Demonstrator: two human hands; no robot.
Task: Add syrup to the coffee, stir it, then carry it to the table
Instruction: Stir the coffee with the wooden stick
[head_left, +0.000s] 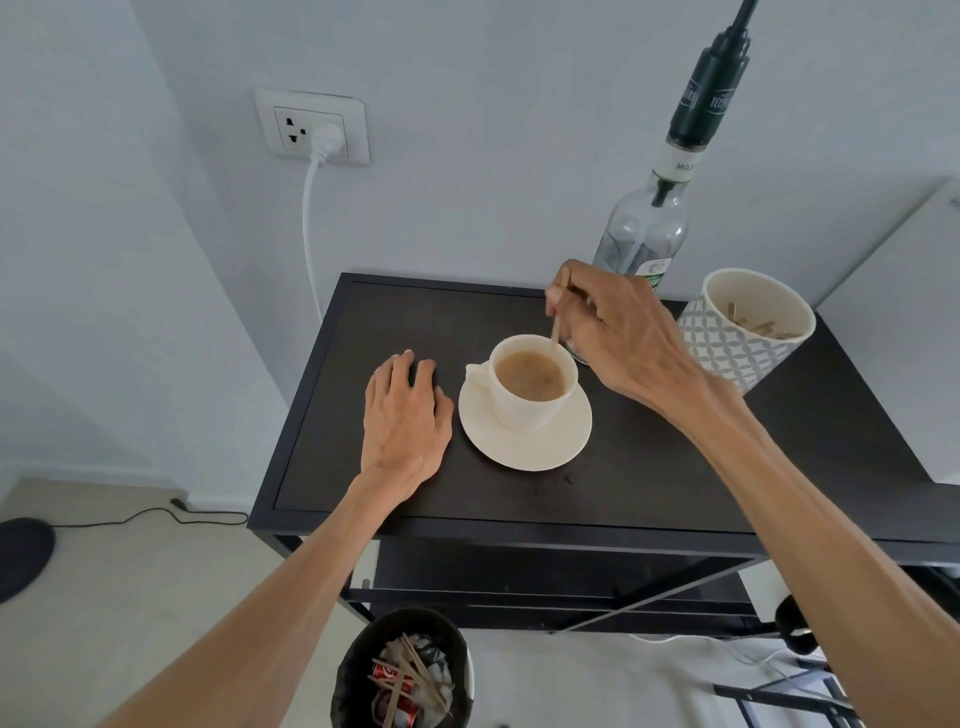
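Wall socket (312, 126): on the wall at far left, with a white plug in it and a white cable hanging down behind the worktop.
Floor at left: a thin black cable (156, 515) lies along the skirting, beside a dark rounded object at the frame edge.
Bin (402, 670): a dark round bin on the floor below the worktop's front edge, holding crumpled paper, a red can and used wooden sticks.
Left hand (405, 421): palm down and flat on the worktop (649, 467), fingers loosely spread and gripping nothing, just beside the saucer's left rim; whether it touches the rim cannot be told. The forearm reaches in from the lower left.
Saucer (524, 441): cream, round, near the middle of the dark worktop.
Coffee cup (530, 382): cream, standing upright on the saucer, handle turned to the left, filled with light brown coffee.
Stir stick (558, 325): thin and wooden, slanting down into the cup at its far right rim.
Right hand (618, 332): raised above and to the right of the cup, wrist bent, fingertips pinched closed on the upper part of the stir stick. The forearm crosses the worktop from the lower right.
Syrup bottle (654, 228): clear glass with a dark pump top, standing at the back of the worktop; its base is hidden behind the right hand.
Patterned cup (748, 327): grey-and-white holder near the right hand, with wooden sticks inside.
White unit (904, 332): stands against the right side of the worktop.
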